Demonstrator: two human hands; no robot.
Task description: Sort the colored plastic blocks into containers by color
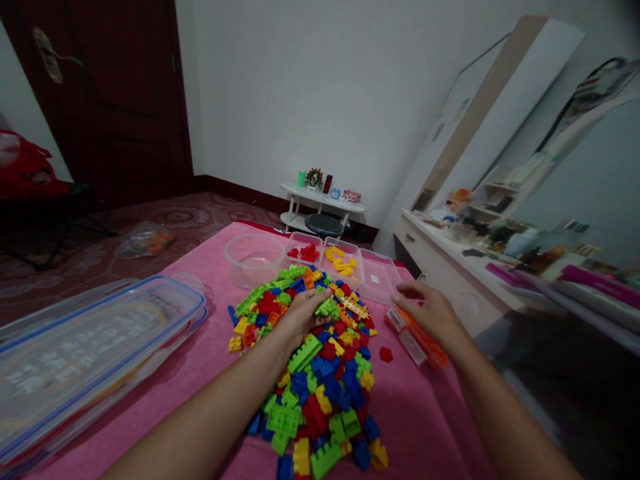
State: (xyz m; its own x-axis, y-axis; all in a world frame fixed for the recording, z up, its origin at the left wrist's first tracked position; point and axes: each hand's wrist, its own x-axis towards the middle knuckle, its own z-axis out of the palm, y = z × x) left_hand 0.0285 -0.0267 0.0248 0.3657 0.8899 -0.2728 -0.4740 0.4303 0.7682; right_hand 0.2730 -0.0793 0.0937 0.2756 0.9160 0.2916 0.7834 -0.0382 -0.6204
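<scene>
Over a large heap of building bricks (345, 383) in green, blue, red, yellow and orange, my left hand (300, 317) is closed around light green bricks (327, 307). Some of its fingers are hidden beneath the palm. To the right, my right hand (430, 307) has its fingers stretched towards the clear right-hand tray (380, 277). Below that palm lies an orange box (417, 339) with pale labels; whether the hand touches it I cannot tell. A single red brick (385, 354) lies apart from the heap.
Behind the heap stand a round clear tub (255, 257), a tray with red pieces (304, 248) and a tray with yellow pieces (340, 257). Blue-rimmed lidded containers (110, 340) are stacked at left on the pink cloth (210, 393). A cluttered dresser (440, 253) borders the right.
</scene>
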